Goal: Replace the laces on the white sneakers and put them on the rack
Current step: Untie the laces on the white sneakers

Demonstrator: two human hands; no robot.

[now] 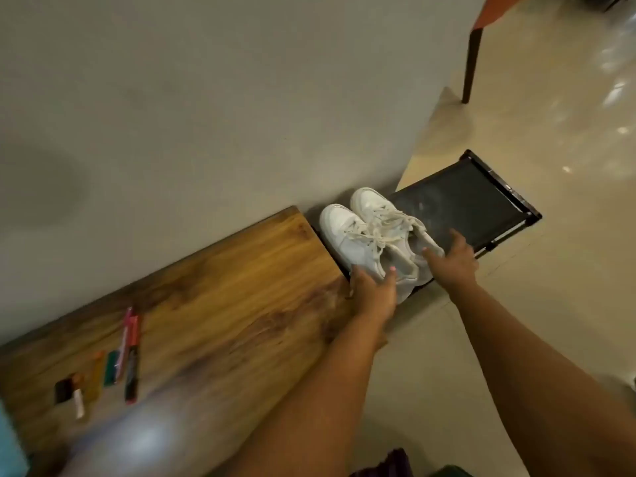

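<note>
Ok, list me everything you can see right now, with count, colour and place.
white sneakers: two, white, laced, side by side on the left end of the rack, toes to the wall
rack: one, black, on the floor against the wall
wooden board: one, brown, left of the rack along the wall
markers: several, pink, green, orange and others, blurred, on the board's left part
chair: one, orange seat with a dark leg, top right on the floor
left hand: holds the heel of the left sneaker
right hand: rests at the heel of the right sneaker
</note>
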